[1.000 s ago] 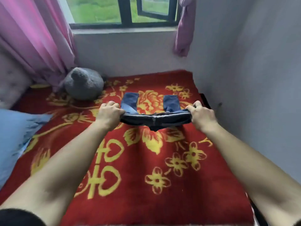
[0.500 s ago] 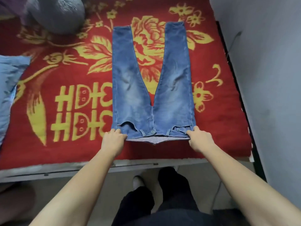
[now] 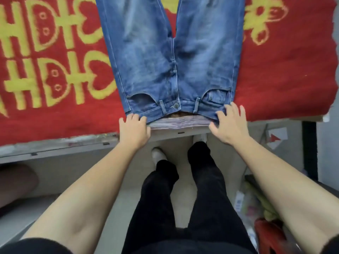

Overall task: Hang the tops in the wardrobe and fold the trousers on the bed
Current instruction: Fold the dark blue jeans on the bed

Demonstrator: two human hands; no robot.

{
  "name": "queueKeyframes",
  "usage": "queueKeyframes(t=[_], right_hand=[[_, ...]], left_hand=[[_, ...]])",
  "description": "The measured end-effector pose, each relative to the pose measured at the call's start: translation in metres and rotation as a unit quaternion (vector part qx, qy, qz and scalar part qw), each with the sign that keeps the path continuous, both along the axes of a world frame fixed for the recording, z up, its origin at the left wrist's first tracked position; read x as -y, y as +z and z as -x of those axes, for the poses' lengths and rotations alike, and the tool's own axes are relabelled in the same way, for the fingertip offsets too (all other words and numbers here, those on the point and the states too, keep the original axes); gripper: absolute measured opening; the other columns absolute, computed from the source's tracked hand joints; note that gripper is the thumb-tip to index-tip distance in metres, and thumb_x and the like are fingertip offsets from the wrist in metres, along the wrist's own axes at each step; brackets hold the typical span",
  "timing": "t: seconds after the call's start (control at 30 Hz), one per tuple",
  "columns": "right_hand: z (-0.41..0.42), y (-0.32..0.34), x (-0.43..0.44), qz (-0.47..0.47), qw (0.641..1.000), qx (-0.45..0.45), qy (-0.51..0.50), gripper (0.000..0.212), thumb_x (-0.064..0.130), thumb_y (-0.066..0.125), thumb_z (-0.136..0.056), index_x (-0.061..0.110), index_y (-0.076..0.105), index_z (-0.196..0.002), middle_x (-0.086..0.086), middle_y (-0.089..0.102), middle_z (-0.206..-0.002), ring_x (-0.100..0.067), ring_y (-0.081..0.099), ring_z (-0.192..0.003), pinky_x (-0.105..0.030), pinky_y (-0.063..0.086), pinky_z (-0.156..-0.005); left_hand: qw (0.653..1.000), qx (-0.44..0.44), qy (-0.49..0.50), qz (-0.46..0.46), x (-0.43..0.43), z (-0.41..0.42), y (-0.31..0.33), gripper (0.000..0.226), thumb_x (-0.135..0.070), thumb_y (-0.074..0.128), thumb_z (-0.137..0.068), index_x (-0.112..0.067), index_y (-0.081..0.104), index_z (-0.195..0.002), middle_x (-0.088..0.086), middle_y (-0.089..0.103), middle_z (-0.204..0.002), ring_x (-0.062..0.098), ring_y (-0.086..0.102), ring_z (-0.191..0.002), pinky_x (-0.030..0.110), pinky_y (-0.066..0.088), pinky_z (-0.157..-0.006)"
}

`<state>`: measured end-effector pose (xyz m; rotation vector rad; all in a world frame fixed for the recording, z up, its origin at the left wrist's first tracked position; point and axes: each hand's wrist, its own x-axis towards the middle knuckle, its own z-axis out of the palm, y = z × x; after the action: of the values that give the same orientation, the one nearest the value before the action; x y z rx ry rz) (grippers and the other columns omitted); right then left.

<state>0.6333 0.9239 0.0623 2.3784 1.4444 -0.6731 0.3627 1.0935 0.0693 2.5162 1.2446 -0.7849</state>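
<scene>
Head view: one pair of jeans (image 3: 156,61); right hand (image 3: 229,125) splayed on them; left hand (image 3: 134,131), grip unclear.

We stand at a bed (image 3: 55,149) covered by a red blanket (image 3: 275,79) patterned in yellow. Below its pale near edge lies a light floor (image 3: 183,191). Right of the bed we see a grey wall (image 3: 328,153), with blurred clutter (image 3: 256,208) beneath.

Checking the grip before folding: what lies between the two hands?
Head view: the jeans waistband, striped lining showing, spans the gap from left hand to right hand.
</scene>
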Motion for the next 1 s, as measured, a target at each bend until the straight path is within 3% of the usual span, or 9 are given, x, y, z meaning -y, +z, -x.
queueKeyframes(t=[0.13, 0.27, 0.4, 0.5, 0.67, 0.8, 0.9, 1.0], right_hand=[[0.018, -0.027, -0.007, -0.09, 0.994, -0.011, 0.059, 0.055, 0.04, 0.064, -0.088, 0.007, 0.056, -0.131, -0.017, 0.058, -0.116, -0.038, 0.055, -0.106, -0.047, 0.046, -0.083], [0.025, -0.037, -0.02, -0.055, 0.995, -0.003, 0.078, 0.046, 0.031, 0.057, -0.095, 0.011, 0.048, -0.135, -0.014, 0.055, -0.119, -0.035, 0.053, -0.106, -0.044, 0.048, -0.071], [0.022, -0.04, -0.032, -0.017, 0.996, 0.002, 0.087, 0.033, 0.01, 0.05, -0.094, 0.01, 0.047, -0.127, -0.012, 0.055, -0.111, -0.033, 0.051, -0.102, -0.04, 0.042, -0.056], [0.012, -0.039, -0.034, -0.026, 0.996, -0.027, 0.079, 0.03, 0.007, 0.053, -0.09, 0.008, 0.051, -0.12, -0.013, 0.058, -0.107, -0.035, 0.054, -0.101, -0.039, 0.034, -0.056], [0.011, -0.032, -0.013, -0.054, 0.995, -0.017, 0.083, 0.04, 0.022, 0.055, -0.089, 0.011, 0.048, -0.127, -0.014, 0.052, -0.114, -0.034, 0.053, -0.102, -0.038, 0.037, -0.057], [0.006, -0.033, 0.0, -0.067, 0.993, 0.002, 0.101, 0.034, 0.009, 0.047, -0.088, 0.011, 0.053, -0.122, -0.013, 0.058, -0.106, -0.035, 0.054, -0.098, -0.037, 0.034, -0.057], [0.0, -0.031, 0.01, -0.083, 0.991, -0.047, 0.094, 0.029, 0.015, 0.054, -0.085, 0.011, 0.057, -0.113, -0.013, 0.057, -0.102, -0.035, 0.055, -0.095, -0.037, 0.036, -0.056], [-0.007, -0.031, 0.02, -0.034, 0.985, -0.116, 0.119, 0.031, 0.015, 0.061, -0.084, 0.008, 0.058, -0.114, -0.017, 0.055, -0.105, -0.036, 0.054, -0.099, -0.043, 0.044, -0.064]], left_hand=[[0.997, 0.073, -0.024, -0.013, 0.014, -0.021, -0.026, 0.032, -0.026, 0.056, -0.086, -0.012, 0.058, -0.115, 0.011, 0.056, -0.118, 0.034, 0.051, -0.107, 0.044, 0.041, -0.074], [0.996, 0.078, -0.053, -0.007, 0.011, -0.049, -0.039, 0.031, -0.009, 0.055, -0.084, -0.009, 0.054, -0.114, 0.013, 0.054, -0.113, 0.035, 0.051, -0.101, 0.037, 0.033, -0.053], [0.996, 0.073, -0.042, -0.005, 0.005, -0.065, -0.047, 0.038, 0.005, 0.053, -0.081, -0.005, 0.048, -0.117, 0.017, 0.056, -0.107, 0.038, 0.052, -0.096, 0.039, 0.03, -0.053], [0.994, 0.101, -0.036, -0.023, 0.002, -0.066, -0.042, 0.039, 0.007, 0.051, -0.079, -0.003, 0.047, -0.117, 0.019, 0.055, -0.106, 0.04, 0.052, -0.096, 0.04, 0.031, -0.053], [0.989, 0.125, -0.04, -0.07, 0.013, -0.055, -0.027, 0.037, 0.0, 0.042, -0.078, -0.006, 0.053, -0.113, 0.017, 0.056, -0.105, 0.038, 0.051, -0.093, 0.039, 0.028, -0.057], [0.986, 0.136, -0.047, -0.081, 0.018, -0.055, -0.021, 0.032, -0.003, 0.043, -0.075, -0.008, 0.056, -0.104, 0.018, 0.057, -0.1, 0.037, 0.052, -0.09, 0.039, 0.025, -0.061], [0.99, 0.114, -0.041, -0.068, 0.025, -0.053, -0.024, 0.03, -0.003, 0.045, -0.076, -0.008, 0.056, -0.103, 0.019, 0.056, -0.101, 0.038, 0.051, -0.092, 0.039, 0.023, -0.065], [0.998, 0.053, -0.04, -0.004, 0.039, -0.051, -0.032, 0.033, -0.001, 0.05, -0.078, -0.01, 0.053, -0.109, 0.017, 0.053, -0.106, 0.037, 0.048, -0.098, 0.041, 0.026, -0.068]])
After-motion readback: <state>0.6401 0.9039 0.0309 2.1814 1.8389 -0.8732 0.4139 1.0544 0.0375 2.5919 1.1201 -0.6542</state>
